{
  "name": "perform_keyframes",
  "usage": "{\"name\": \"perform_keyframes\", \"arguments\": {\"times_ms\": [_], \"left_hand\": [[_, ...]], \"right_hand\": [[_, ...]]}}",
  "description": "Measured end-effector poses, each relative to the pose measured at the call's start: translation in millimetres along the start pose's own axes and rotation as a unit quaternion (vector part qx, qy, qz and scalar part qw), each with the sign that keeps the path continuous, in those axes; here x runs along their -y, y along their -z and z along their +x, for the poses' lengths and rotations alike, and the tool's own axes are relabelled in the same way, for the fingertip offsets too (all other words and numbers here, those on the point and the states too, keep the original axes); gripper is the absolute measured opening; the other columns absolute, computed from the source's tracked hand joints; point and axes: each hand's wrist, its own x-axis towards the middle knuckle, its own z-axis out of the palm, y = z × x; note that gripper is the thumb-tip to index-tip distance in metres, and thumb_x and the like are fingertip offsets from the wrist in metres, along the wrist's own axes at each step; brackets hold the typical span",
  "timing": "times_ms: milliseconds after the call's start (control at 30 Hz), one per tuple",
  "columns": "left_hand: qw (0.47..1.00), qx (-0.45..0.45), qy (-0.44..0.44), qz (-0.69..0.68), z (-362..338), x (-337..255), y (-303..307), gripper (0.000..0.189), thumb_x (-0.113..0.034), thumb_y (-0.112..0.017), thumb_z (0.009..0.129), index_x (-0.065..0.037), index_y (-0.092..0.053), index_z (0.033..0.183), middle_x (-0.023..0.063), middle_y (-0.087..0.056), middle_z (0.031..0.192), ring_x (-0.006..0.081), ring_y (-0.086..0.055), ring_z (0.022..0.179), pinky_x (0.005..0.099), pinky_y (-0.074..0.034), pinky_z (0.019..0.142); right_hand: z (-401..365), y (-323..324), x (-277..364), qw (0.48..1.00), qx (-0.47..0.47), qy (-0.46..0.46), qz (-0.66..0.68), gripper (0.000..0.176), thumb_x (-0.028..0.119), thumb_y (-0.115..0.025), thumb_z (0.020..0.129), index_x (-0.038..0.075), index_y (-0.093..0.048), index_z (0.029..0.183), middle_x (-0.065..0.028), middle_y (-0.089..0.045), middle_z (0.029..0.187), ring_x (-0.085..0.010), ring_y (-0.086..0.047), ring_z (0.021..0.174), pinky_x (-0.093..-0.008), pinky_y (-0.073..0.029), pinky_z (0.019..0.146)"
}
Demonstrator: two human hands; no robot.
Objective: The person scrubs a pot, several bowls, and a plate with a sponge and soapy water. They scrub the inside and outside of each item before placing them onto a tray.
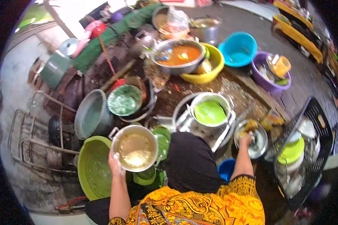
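My left hand [116,165] grips the left side of a silver metal pot [154,150], tilted so its shiny inside faces me, with a little liquid that looks cloudy at its bottom. Below and left of it is a green basin [87,168] of water. My right hand [246,140] reaches into a metal bowl [266,144] of whitish, soapy-looking water. Its fingers look closed, but what they hold is too small and blurred to name. A yellow-brown lump [251,125] shows at the bowl's far edge.
Ahead stands a pot with a bright green item [210,112] inside. A black crate [315,108] of dishes is at the right. Farther off are a yellow basin [218,69], a blue basin [248,39] and a purple basin [268,87]. A metal rack [33,142] stands left.
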Motion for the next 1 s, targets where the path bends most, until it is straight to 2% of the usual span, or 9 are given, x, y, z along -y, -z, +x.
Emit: {"name": "perform_keyframes", "arguments": {"times_ms": [100, 200, 300, 467, 600, 733, 800, 933, 1000], "left_hand": [[0.999, -0.008, -0.035, -0.011, 2.9, 5.4, 7.2, 0.034, 0.000, -0.042, 0.088, -0.001, -0.047, 0.122, 0.0119, -0.056, 0.111, 0.0207, -0.058, 0.095, 0.0334, -0.050, 0.081], [0.998, 0.014, -0.029, -0.055, 9.6, 14.4, 15.1, 0.036, 0.002, -0.043, 0.087, 0.000, -0.047, 0.122, 0.0114, -0.057, 0.110, 0.0203, -0.058, 0.095, 0.0326, -0.048, 0.083], [0.996, 0.021, -0.033, -0.077, 13.9, 18.8, 16.4, 0.039, 0.005, -0.041, 0.086, 0.000, -0.046, 0.124, 0.0114, -0.057, 0.112, 0.0201, -0.057, 0.097, 0.0318, -0.047, 0.085], [0.997, 0.010, -0.054, -0.061, 23.9, 37.4, 24.3, 0.047, 0.010, -0.037, 0.083, -0.001, -0.043, 0.128, 0.0104, -0.050, 0.124, 0.0196, -0.052, 0.106, 0.0304, -0.044, 0.089], [0.995, 0.001, -0.049, -0.082, 17.1, 30.2, 25.0, 0.049, 0.011, -0.037, 0.082, -0.001, -0.043, 0.129, 0.0103, -0.049, 0.126, 0.0192, -0.051, 0.108, 0.0294, -0.042, 0.091], [0.992, -0.001, -0.088, -0.095, 26.5, 37.2, 28.9, 0.049, 0.011, -0.036, 0.082, -0.001, -0.043, 0.129, 0.0103, -0.049, 0.125, 0.0191, -0.051, 0.108, 0.0289, -0.041, 0.092], [0.991, -0.008, -0.054, -0.123, 23.5, 29.0, 28.7, 0.049, 0.010, -0.037, 0.082, -0.001, -0.043, 0.129, 0.0101, -0.050, 0.124, 0.0195, -0.051, 0.108, 0.0297, -0.040, 0.093], [0.983, 0.016, -0.086, -0.158, 21.6, 15.2, 25.4, 0.047, 0.009, -0.039, 0.082, 0.000, -0.044, 0.127, 0.0093, -0.051, 0.122, 0.0196, -0.051, 0.108, 0.0314, -0.040, 0.094], [0.980, 0.012, -0.079, -0.182, 21.3, 11.1, 24.5, 0.046, 0.008, -0.040, 0.082, 0.000, -0.044, 0.127, 0.0086, -0.052, 0.121, 0.0189, -0.051, 0.108, 0.0315, -0.040, 0.094]], "right_hand": [[22.0, -10.2, -20.5, 0.995, -0.081, 0.058, 0.015, 0.084, 0.019, -0.075, 0.058, 0.011, -0.035, 0.131, -0.0212, -0.056, 0.109, -0.0379, -0.054, 0.101, -0.0415, -0.043, 0.087], [-5.0, 42.9, 20.5, 0.999, -0.022, 0.037, -0.027, 0.069, 0.013, -0.069, 0.065, 0.006, -0.040, 0.127, -0.0216, -0.057, 0.105, -0.0338, -0.055, 0.101, -0.0396, -0.045, 0.084], [-17.4, 73.5, 31.8, 0.990, -0.085, 0.087, 0.070, 0.067, 0.008, -0.067, 0.066, 0.006, -0.040, 0.126, -0.0229, -0.058, 0.101, -0.0361, -0.056, 0.097, -0.0410, -0.045, 0.082], [-52.4, 113.1, 52.4, 0.986, -0.069, 0.151, -0.005, 0.030, 0.001, -0.049, 0.074, -0.002, -0.054, 0.104, -0.0254, -0.058, 0.096, -0.0405, -0.055, 0.089, -0.0431, -0.043, 0.080], [-44.5, 92.2, 33.4, 0.980, -0.135, 0.144, 0.011, 0.022, -0.001, -0.046, 0.074, -0.002, -0.057, 0.093, -0.0247, -0.058, 0.089, -0.0411, -0.055, 0.085, -0.0450, -0.043, 0.077], [-38.2, 90.4, 37.1, 0.943, -0.137, 0.227, -0.201, 0.016, 0.006, -0.046, 0.081, -0.003, -0.058, 0.086, -0.0232, -0.055, 0.089, -0.0398, -0.053, 0.085, -0.0466, -0.041, 0.075], [-36.9, 85.6, 40.7, 0.948, -0.223, 0.208, -0.097, 0.018, 0.009, -0.044, 0.083, -0.001, -0.058, 0.086, -0.0217, -0.054, 0.091, -0.0386, -0.049, 0.090, -0.0455, -0.041, 0.076], [-60.2, 116.4, 65.9, 0.943, -0.159, 0.205, -0.210, 0.022, 0.011, -0.040, 0.083, 0.001, -0.059, 0.087, -0.0200, -0.054, 0.093, -0.0379, -0.047, 0.090, -0.0435, -0.041, 0.077], [-55.4, 120.3, 75.6, 0.983, -0.141, 0.101, -0.064, 0.019, 0.010, -0.043, 0.082, 0.002, -0.060, 0.087, -0.0189, -0.055, 0.093, -0.0373, -0.047, 0.091, -0.0434, -0.042, 0.076]]}}
